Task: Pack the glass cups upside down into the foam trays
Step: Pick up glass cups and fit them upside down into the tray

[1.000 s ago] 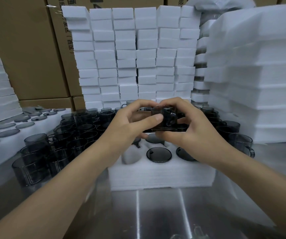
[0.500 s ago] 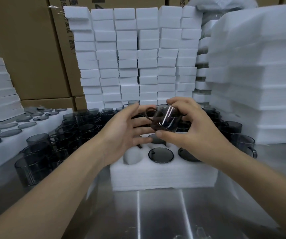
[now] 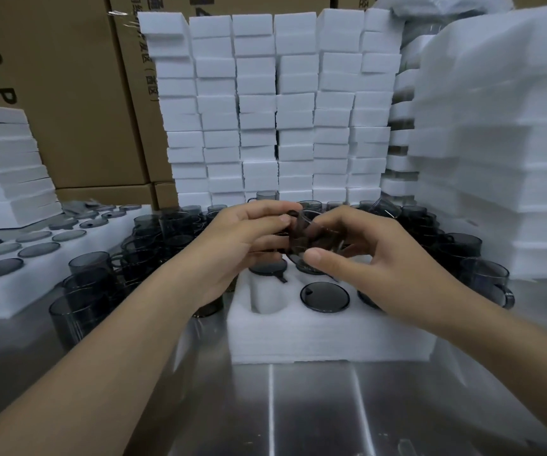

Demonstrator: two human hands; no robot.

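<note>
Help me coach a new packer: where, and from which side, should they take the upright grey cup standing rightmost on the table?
Probably by its round wall just below the rim, coming in from above on the left. The cup stands upright, mouth up, and its handle juts out to the right, so that approach keeps the handle out of the way.

A packing warehouse: stacked cardboard cartons (image 3: 78, 93), foam tray stacks (image 3: 265, 110), loose glass cups (image 3: 153, 238).

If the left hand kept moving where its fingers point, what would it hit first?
The dark glass cup it touches: the left hand points rightward at it; beyond, probably the right hand.
</note>
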